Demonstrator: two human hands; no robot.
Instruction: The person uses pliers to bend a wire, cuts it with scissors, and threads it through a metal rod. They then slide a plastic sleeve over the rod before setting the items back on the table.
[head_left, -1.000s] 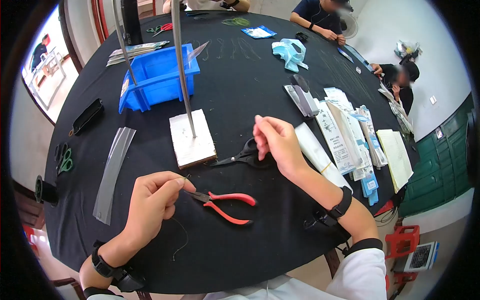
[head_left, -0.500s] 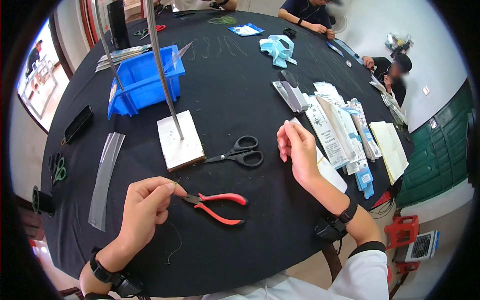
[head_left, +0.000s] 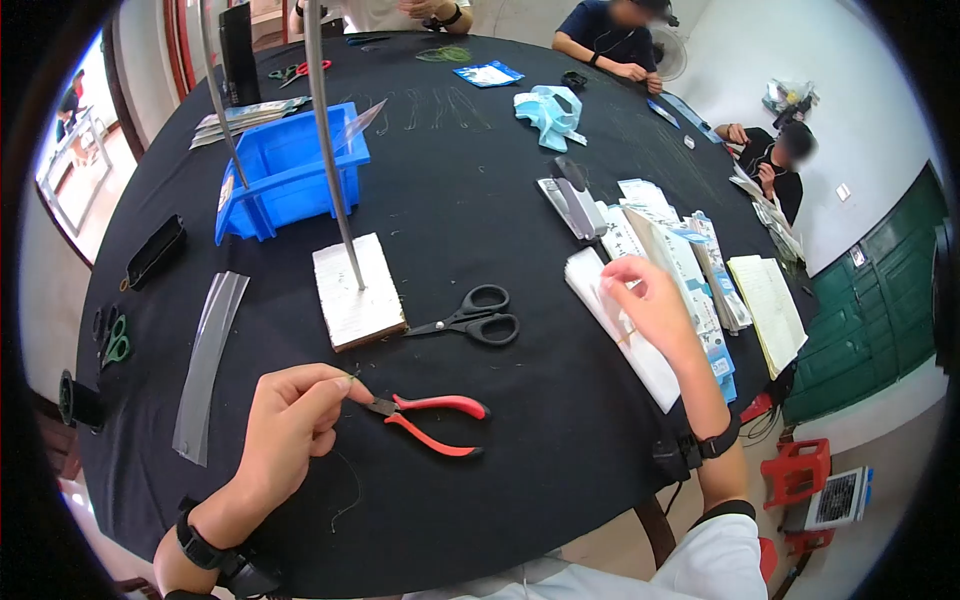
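Observation:
My left hand (head_left: 290,425) pinches a thin dark thread near the front of the round black table (head_left: 480,160), its tip just left of the red-handled pliers (head_left: 428,419). The thread's loose end trails down across the cloth under that hand. My right hand (head_left: 650,305) is out to the right, fingers pinched together, over a white packet (head_left: 615,320) beside the stack of printed packets (head_left: 690,270). I cannot tell if the thread reaches that hand. Black scissors (head_left: 478,318) lie between the two hands.
A white block (head_left: 355,293) with an upright metal rod stands behind the pliers, a blue bin (head_left: 290,170) further back. A clear plastic strip (head_left: 205,365) and green scissors (head_left: 115,340) lie left. Other people sit at the far and right edges.
My right hand has swung right and outward, from above the black scissors to over the white packets. My left hand has stayed by the pliers.

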